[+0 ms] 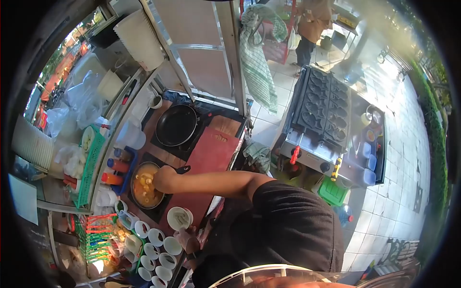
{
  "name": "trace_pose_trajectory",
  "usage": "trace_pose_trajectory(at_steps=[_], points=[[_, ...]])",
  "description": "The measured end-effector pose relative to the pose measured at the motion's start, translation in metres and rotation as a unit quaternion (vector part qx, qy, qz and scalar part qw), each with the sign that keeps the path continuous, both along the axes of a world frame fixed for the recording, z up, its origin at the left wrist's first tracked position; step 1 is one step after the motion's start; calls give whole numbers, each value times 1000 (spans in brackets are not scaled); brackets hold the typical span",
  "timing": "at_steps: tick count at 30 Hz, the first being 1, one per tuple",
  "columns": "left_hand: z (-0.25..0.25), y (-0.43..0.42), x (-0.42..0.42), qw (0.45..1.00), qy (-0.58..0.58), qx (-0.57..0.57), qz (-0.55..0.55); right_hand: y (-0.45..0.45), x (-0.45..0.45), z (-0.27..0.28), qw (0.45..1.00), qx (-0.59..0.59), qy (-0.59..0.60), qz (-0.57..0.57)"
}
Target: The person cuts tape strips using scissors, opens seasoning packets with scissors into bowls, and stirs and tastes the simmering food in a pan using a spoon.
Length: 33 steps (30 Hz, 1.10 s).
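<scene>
My right hand (165, 179) is over the near rim of a frying pan (159, 203) on a stove, beside the pan's black handle (183, 169). Its fingers look curled, and whatever they hold is hidden. Orange-red broth with pale pieces (145, 186) fills the pan. Lower down, my left hand (186, 238) grips a white paper bowl (179, 218), tilted so its inside shows; something pale seems to lie in it. Several white cups (167, 260) stand close to that hand, some with dark bits inside.
An empty black frying pan (176, 126) sits on a second burner beside a red board (211, 153). Sauce bottles (118, 165) stand in a blue tray. Glass cabinet shelving bounds the left. Behind me are a fish-shaped waffle iron (321, 105) and another person (313, 21).
</scene>
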<state>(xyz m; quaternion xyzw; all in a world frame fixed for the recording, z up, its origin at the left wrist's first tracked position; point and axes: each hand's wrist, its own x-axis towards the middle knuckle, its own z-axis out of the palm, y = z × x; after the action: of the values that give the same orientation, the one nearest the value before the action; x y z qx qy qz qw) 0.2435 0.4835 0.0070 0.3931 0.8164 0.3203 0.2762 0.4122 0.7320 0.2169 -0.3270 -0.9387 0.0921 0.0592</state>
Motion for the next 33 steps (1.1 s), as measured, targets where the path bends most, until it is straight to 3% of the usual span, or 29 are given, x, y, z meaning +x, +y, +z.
trace_pose_trajectory(at_steps=[3,4,5,7,9,11,12,14,15,16,17,18,20,21,23,24,25,26,31,33], points=[[9,-5,9,975,-183,116,41,-5,-24,-29,994,-16,86,-72],[27,-5,12,996,-26,58,-60,-4,-25,-30,994,-14,86,-71],[42,-6,15,979,133,-2,-154,-2,-18,-18,986,-45,123,-99],[8,-4,-6,984,103,7,-147,6,-13,-10,970,-94,170,-144],[13,-2,-2,985,72,18,-158,17,-36,-45,972,-94,148,-157],[86,-7,33,989,46,9,-139,12,-40,-54,971,-90,130,-179],[92,-8,34,988,47,13,-149,4,-42,-47,966,-125,138,-179],[92,-6,36,952,242,-54,-180,-10,-40,-31,960,-150,144,-189],[76,-5,23,898,335,-37,-281,-20,-37,-23,963,-99,193,-160],[55,-9,13,896,334,-31,-292,-32,-35,-22,961,-48,240,-130],[33,-11,5,939,163,86,-291,-35,-40,-34,960,-42,239,-142],[17,-5,-1,960,33,105,-256,-30,-51,-53,974,-33,198,-107],[-13,6,-14,946,-231,166,-155,-22,-58,-75,984,-18,158,-77],[-6,7,-15,965,-165,110,-174,-20,-58,-78,987,-10,149,-65],[4,8,-5,966,-185,85,-156,-21,-52,-74,989,0,138,-55],[13,9,2,967,-195,73,-147,-30,-39,-61,977,7,192,-95],[40,9,21,926,-367,84,12,-37,-32,-54,960,12,247,-135],[56,10,32,832,-520,90,170,-36,-30,-57,960,15,245,-137],[63,10,28,815,-548,71,176,-34,-17,-70,973,41,191,-123],[66,6,32,813,-552,90,160,-51,-2,-42,968,24,198,-155]])
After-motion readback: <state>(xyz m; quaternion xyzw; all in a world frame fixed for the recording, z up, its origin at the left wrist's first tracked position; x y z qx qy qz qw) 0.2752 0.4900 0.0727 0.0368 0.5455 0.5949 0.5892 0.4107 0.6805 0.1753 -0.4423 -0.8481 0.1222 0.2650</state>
